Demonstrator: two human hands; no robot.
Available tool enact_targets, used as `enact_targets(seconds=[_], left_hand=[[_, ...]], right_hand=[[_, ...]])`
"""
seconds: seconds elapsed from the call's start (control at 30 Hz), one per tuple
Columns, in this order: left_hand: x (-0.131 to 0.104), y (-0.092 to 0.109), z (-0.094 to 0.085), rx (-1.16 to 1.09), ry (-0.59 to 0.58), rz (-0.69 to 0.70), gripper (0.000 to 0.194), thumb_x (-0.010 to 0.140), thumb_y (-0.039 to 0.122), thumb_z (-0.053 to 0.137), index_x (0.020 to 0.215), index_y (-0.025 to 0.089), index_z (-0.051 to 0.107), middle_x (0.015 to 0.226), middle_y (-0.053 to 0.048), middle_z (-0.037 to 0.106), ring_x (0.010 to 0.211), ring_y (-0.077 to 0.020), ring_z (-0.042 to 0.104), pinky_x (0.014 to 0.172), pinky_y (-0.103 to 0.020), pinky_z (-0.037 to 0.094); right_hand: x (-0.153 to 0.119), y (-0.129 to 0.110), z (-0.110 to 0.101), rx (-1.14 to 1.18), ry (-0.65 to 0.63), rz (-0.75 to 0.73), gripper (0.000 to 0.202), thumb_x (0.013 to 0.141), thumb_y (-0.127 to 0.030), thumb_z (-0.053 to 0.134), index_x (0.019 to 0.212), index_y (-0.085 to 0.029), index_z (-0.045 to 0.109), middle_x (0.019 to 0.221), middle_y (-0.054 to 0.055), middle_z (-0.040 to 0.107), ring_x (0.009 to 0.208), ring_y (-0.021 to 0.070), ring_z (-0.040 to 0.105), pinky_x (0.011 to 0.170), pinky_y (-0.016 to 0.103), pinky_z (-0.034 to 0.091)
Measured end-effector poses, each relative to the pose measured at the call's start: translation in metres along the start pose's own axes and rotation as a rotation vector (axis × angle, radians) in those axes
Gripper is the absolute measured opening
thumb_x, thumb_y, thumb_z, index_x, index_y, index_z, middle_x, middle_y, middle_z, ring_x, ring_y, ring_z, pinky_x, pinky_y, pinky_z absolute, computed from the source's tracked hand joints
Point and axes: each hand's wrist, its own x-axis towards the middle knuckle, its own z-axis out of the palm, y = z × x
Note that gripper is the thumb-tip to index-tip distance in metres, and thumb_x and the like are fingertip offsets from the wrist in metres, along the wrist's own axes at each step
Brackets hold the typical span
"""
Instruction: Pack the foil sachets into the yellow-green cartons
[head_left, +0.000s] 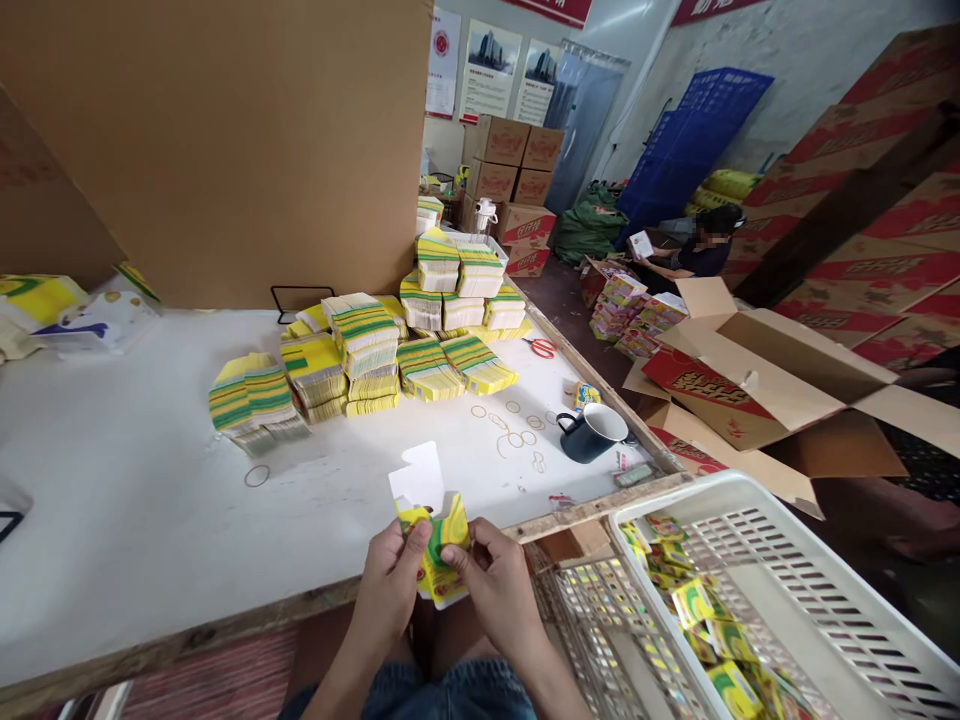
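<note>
Between both hands (450, 560), the carton's (437, 550) lower print is hard to read.

Both hands (390, 570) (504, 575) close together, fingers (486, 540) curled

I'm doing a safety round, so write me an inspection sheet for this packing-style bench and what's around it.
Surface: white tabletop, marked in places, with wooden edging.
Job's things: yellow-green carton with a white flap, held above the front edge; banks of yellow-green card pieces stacked behind; similar small packs in the white basket at right.
Clutter: thin loops, dark mug, red-handled scissors by the stacks; the blades cannot be made out fully.
Hands: left hand and right hand both grip the carton, bare.
Cables: nothing seen on the tabletop.
Surroundings: open cardboard boxes at right; another person beyond.
</note>
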Motion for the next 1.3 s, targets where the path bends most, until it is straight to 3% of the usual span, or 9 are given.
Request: enact_targets(seconds=[0.13,0.27,0.47,0.67,0.97,1.07,1.13,1.23,1.3], left_hand=[[0.005,0.001,0.0,0.01,0.008,0.013,0.047,0.077,0.045,0.069,0.112,0.016,0.057,0.095,-0.008,0.074,0.09,-0.026,0.069,0.07,-0.032,0.055],[0.003,0.002,-0.004,0.057,0.001,0.054,0.07,0.077,0.037,0.071,0.133,0.022,0.032,0.095,-0.005,0.072,0.088,-0.0244,0.07,0.077,-0.034,0.054],[-0.008,0.016,-0.013,0.019,-0.267,-0.001,0.068,0.086,0.035,0.062,0.14,0.028,0.021,0.116,-0.011,0.066,0.103,-0.0271,0.066,0.081,-0.036,0.053],[-0.017,0.03,-0.018,-0.016,-0.402,-0.063,0.069,0.088,0.033,0.06,0.143,0.032,0.019,0.122,-0.01,0.063,0.105,-0.0259,0.064,0.091,-0.041,0.048],[-0.024,0.021,-0.025,-0.087,-0.58,-0.14,0.043,0.086,0.029,0.064,0.118,0.029,0.036,0.092,-0.002,0.068,0.084,-0.0191,0.065,0.077,-0.033,0.047],[-0.023,0.019,-0.024,-0.068,-0.601,-0.142,0.042,0.086,0.029,0.065,0.118,0.029,0.037,0.092,-0.002,0.068,0.083,-0.0185,0.065,0.075,-0.031,0.046],[-0.023,0.018,-0.022,-0.083,-0.557,-0.13,0.059,0.086,0.031,0.065,0.132,0.033,0.027,0.1,-0.003,0.068,0.088,-0.0196,0.066,0.08,-0.033,0.047],[-0.021,0.016,-0.021,-0.11,-0.511,-0.135,0.083,0.085,0.032,0.066,0.144,0.036,0.007,0.114,-0.007,0.066,0.1,-0.023,0.065,0.09,-0.039,0.046],[-0.019,0.016,-0.02,-0.072,-0.515,-0.136,0.076,0.085,0.031,0.065,0.144,0.03,0.019,0.118,-0.01,0.065,0.103,-0.0253,0.065,0.091,-0.041,0.047]], right_hand=[[-0.001,0.001,0.003,0.021,0.048,0.011,0.026,0.085,-0.033,0.06,0.065,-0.016,0.059,0.06,-0.001,0.054,0.058,0.0132,0.048,0.053,0.022,0.038],[0.0,-0.001,-0.003,-0.003,0.077,-0.051,0.021,0.088,-0.033,0.056,0.099,-0.017,0.066,0.076,0.003,0.064,0.064,0.0151,0.057,0.059,0.024,0.044],[-0.002,-0.006,-0.019,0.263,-0.04,-0.096,0.043,0.09,-0.035,0.058,0.13,-0.027,0.046,0.097,0.004,0.064,0.067,0.0134,0.06,0.063,0.025,0.05],[-0.003,-0.016,-0.03,0.446,-0.217,-0.048,0.053,0.087,-0.038,0.063,0.134,-0.028,0.039,0.093,0.002,0.06,0.081,0.017,0.061,0.074,0.03,0.05],[0.0,-0.022,-0.045,0.315,-0.363,0.056,0.03,0.088,-0.045,0.059,0.108,-0.022,0.054,0.064,-0.006,0.047,0.058,0.0114,0.043,0.055,0.022,0.034],[0.001,-0.022,-0.042,0.239,-0.305,-0.025,0.024,0.09,-0.042,0.057,0.085,-0.019,0.059,0.07,-0.002,0.051,0.066,0.0131,0.048,0.061,0.024,0.039],[0.001,-0.02,-0.038,0.214,-0.227,-0.084,0.023,0.091,-0.04,0.056,0.082,-0.019,0.061,0.077,0.0,0.055,0.073,0.0149,0.052,0.067,0.025,0.042],[0.001,-0.017,-0.031,0.269,-0.126,-0.092,0.027,0.092,-0.038,0.055,0.115,-0.024,0.057,0.09,0.003,0.062,0.078,0.0166,0.057,0.071,0.028,0.047],[0.002,-0.015,-0.032,0.233,-0.093,-0.116,0.035,0.092,-0.039,0.055,0.125,-0.026,0.054,0.101,0.005,0.063,0.085,0.0182,0.06,0.077,0.03,0.048]])
